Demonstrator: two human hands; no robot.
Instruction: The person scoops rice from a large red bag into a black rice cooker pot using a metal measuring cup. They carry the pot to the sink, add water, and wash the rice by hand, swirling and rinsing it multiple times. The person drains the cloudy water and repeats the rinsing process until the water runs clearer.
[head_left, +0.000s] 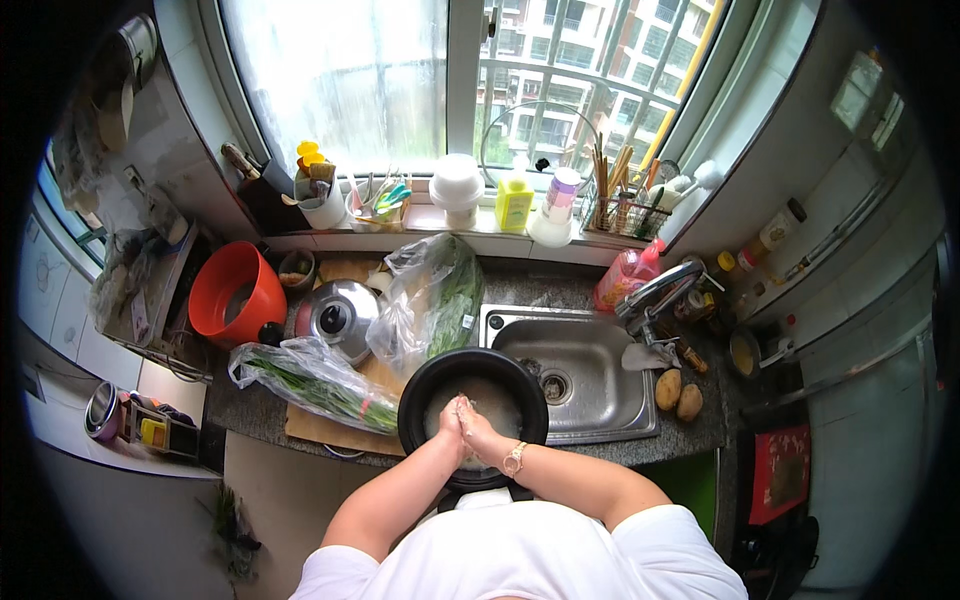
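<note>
A black cooking pot (415, 412) stands before me, overlapping the left edge of the sink. Inside it is cloudy water with pale grains that look like rice (491, 405). My left hand (451, 421) and my right hand (480, 433) are pressed palm to palm over the pot's middle, below rim height. Wet grains cling to the fingers and show along the seam between the hands. The palms themselves are hidden. A gold-coloured watch (513, 459) circles my right wrist.
Right of the pot is a steel sink (600, 390) under a faucet (660, 289), with two potatoes (679, 394) beside it. To the left, bagged green vegetables (322, 382) lie on a wooden board (315, 426), near a lidded pan (341, 315) and an orange bucket (247, 292).
</note>
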